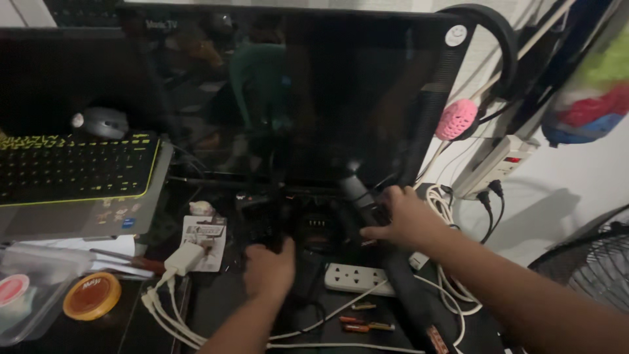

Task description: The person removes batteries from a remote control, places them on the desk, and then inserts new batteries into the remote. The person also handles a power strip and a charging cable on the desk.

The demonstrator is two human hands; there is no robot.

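My left hand [269, 270] is closed around a dark object at the foot of the black monitor [295, 92]; what it is cannot be made out in the dim light. My right hand [401, 218] rests with fingers spread on a long black tube-shaped object [393, 262] that runs diagonally from under the monitor toward the front edge. Between both hands lies a dark box-like device [318, 229]. A white power strip [354, 277] lies just in front of it.
A black keyboard with yellow-green trim [72, 167] sits on a laptop at left, a grey mouse [101, 121] behind it. White charger and cables [177, 275], an orange round tin [92, 296], several small batteries [363, 321], a wall power strip [495, 164], headphones [485, 39], a fan [590, 269].
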